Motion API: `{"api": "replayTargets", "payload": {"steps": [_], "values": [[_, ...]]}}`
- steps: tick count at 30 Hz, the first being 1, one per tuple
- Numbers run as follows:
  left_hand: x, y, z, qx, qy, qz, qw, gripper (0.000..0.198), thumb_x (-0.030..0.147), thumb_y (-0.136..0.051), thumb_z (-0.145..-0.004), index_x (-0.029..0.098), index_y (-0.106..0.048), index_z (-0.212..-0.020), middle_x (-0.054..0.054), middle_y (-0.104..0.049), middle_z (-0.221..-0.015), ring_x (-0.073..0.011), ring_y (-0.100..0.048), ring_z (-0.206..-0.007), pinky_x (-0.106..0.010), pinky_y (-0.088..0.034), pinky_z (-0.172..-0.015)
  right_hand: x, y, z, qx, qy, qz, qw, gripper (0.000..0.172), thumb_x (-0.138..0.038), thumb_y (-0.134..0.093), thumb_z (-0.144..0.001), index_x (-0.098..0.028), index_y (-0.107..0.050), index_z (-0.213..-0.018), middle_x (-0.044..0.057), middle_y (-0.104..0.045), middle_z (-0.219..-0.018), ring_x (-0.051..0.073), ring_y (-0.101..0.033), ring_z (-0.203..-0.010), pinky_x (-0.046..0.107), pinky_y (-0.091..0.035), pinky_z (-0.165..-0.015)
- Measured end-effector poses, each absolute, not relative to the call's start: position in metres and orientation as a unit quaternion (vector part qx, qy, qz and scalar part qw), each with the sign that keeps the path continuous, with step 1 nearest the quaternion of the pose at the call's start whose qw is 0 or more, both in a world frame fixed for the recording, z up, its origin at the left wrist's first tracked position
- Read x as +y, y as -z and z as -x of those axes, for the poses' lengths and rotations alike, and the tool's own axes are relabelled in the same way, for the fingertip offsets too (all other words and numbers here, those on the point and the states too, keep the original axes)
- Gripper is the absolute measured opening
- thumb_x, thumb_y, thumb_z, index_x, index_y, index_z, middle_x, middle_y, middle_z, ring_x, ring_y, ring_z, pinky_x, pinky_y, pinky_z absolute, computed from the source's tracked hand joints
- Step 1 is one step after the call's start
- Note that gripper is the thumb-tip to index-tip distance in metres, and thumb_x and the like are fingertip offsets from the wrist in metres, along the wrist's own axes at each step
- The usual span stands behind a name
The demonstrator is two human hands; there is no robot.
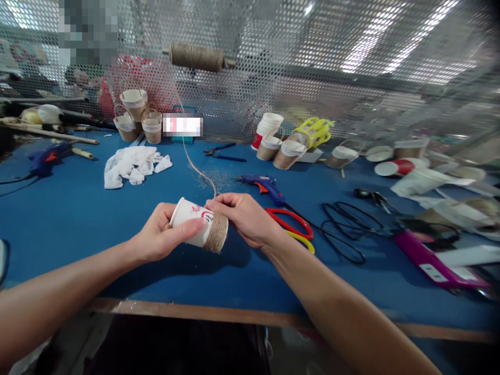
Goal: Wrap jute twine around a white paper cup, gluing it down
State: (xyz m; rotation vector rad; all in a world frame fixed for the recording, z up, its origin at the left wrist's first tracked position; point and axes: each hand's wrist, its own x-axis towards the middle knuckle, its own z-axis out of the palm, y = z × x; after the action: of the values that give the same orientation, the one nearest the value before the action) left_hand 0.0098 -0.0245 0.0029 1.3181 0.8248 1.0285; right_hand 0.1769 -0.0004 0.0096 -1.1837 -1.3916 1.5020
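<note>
A white paper cup with a printed pattern lies sideways in my left hand, whose thumb presses along its side. Brown twine is wound in rows round the end of the cup on the right. My right hand pinches the twine beside the wound part, thumb and forefinger together. From there a loose strand runs up and back toward the twine spool mounted on the perforated metal screen.
A blue glue gun and red-handled scissors lie to the right of my hands. Pliers, white cloth scraps and twine-wrapped cups are farther back. A magenta tool and black cable occupy the right side.
</note>
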Motion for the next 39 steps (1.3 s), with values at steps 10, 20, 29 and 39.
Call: {"api": "replayTargets", "payload": {"steps": [10,20,29,39], "values": [[-0.017,-0.003,-0.013,0.386,-0.481,-0.462,0.637,0.017,0.027,-0.069,-0.059,0.011,-0.068,-0.063,-0.001,-0.062,-0.055,-0.0084,-0.051,-0.048,-0.017,-0.04,-0.045,0.009,-0.001,-0.181,-0.592,-0.493,0.503,0.391,0.026,-0.041,-0.057,-0.074,-0.015,-0.058,-0.07,0.001,-0.056,-0.065,0.011,-0.05,-0.057,0.025,-0.041,-0.05],[-0.002,0.0,-0.014,0.473,-0.5,-0.383,0.616,0.023,0.031,-0.068,-0.061,0.01,-0.059,-0.059,0.003,-0.05,-0.048,-0.0056,-0.041,-0.043,-0.016,-0.029,-0.04,-0.019,-0.015,-0.171,-0.743,-0.249,0.493,0.379,0.023,-0.035,-0.065,-0.07,-0.018,-0.051,-0.077,0.002,-0.06,-0.073,0.014,-0.054,-0.065,0.028,-0.044,-0.061],[-0.004,-0.002,-0.016,0.447,-0.498,-0.366,0.647,0.025,0.032,-0.069,-0.062,0.01,-0.06,-0.06,0.002,-0.052,-0.052,-0.006,-0.044,-0.045,-0.016,-0.031,-0.041,-0.021,-0.009,-0.168,-0.753,-0.184,0.514,0.367,0.019,-0.027,-0.064,-0.071,-0.02,-0.047,-0.075,0.0,-0.056,-0.069,0.013,-0.051,-0.061,0.027,-0.042,-0.058],[-0.014,0.004,-0.01,0.379,-0.508,-0.583,0.509,0.018,0.03,-0.064,-0.071,0.013,-0.069,-0.076,-0.003,-0.067,-0.068,-0.0118,-0.057,-0.06,-0.02,-0.044,-0.057,-0.013,-0.024,-0.178,-0.596,-0.51,0.474,0.399,0.026,-0.042,-0.057,-0.074,-0.017,-0.05,-0.068,-0.003,-0.049,-0.062,0.009,-0.044,-0.056,0.025,-0.036,-0.055]]}}
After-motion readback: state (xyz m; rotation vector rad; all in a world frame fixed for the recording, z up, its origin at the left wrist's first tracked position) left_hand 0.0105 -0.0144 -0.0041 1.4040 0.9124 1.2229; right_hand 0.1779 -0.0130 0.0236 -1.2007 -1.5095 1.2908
